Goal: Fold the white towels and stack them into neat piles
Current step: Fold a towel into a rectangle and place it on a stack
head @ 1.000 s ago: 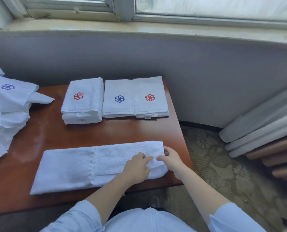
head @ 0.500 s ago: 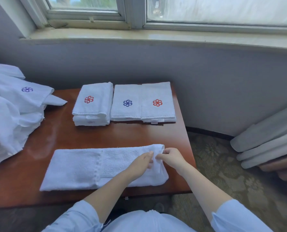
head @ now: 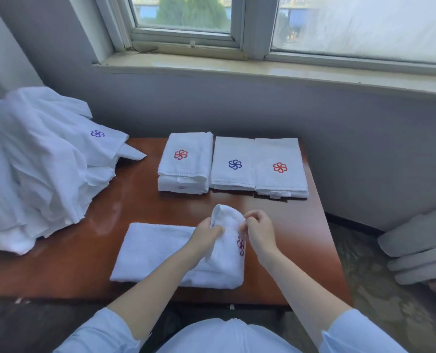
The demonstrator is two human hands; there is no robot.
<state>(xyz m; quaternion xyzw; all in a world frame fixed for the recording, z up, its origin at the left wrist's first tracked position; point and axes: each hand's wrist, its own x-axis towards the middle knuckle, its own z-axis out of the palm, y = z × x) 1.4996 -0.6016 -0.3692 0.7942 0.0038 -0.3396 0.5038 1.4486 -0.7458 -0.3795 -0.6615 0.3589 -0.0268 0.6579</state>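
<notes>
Pale-blue sleeves fill the near edge, and two bare forearms reach from them over a glossy red-brown wooden table. A long-folded white towel lies along the table's front edge, its left part flat and its right end lifted off the wood. The left hand grips that raised end with curled fingers, and the right hand pinches it from the other side; a red emblem shows on the hanging cloth between them. To the left, a loose heap of unfolded white towels spills over the table's left side, with a purple emblem on top. Patterned carpet covers the floor to the right, where grey rolls lie stacked by the wall. At the table's far edge sits a stack with a red emblem, and just beside it two folded towels lie side by side, touching, one with a blue emblem and one with a red. Behind them rises a grey wall, then a pale sill and a white-framed window with trees outside.
</notes>
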